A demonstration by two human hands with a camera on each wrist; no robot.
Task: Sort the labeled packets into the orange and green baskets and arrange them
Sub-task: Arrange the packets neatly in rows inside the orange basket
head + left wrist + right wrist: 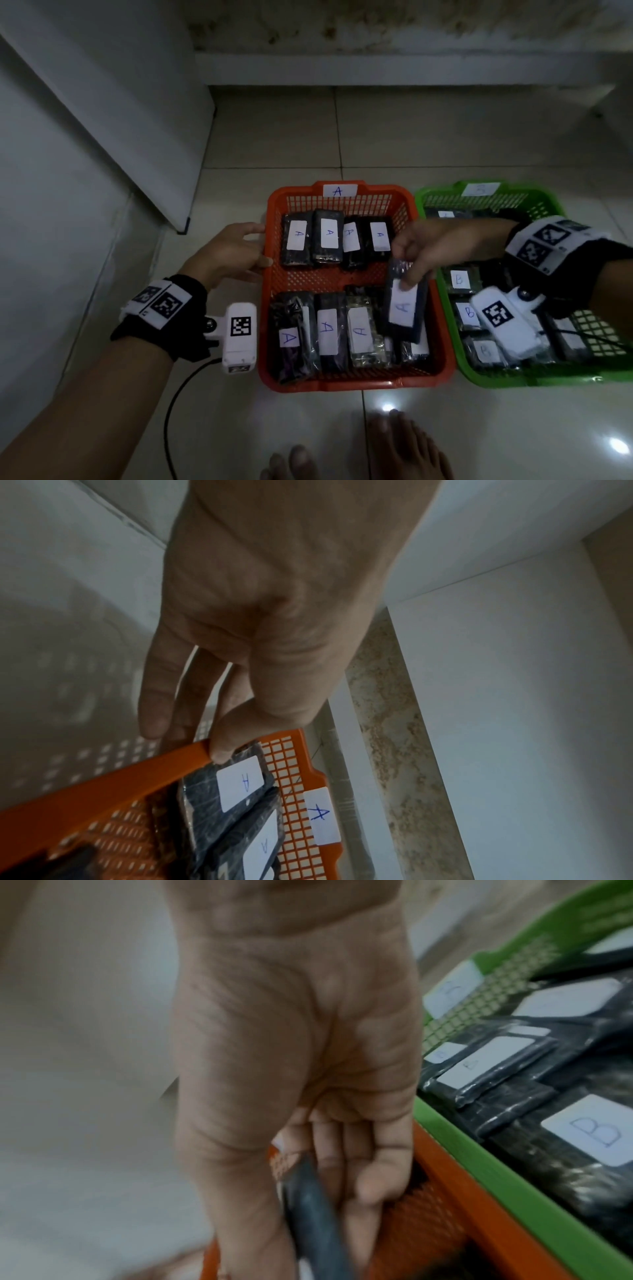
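Note:
The orange basket, tagged A, holds two rows of dark wrapped packets with white A labels. My right hand pinches another A packet by its upper end and holds it tilted over the basket's front right corner. In the right wrist view that packet shows edge-on between the thumb and fingers of my right hand. My left hand holds the orange basket's left rim, thumb on top and fingers outside. The green basket on the right holds B packets.
The baskets stand side by side on a tiled floor. A white panel leans along the left and a low step runs across the back. Bare feet are just in front of the orange basket. A black cable trails from my left wrist.

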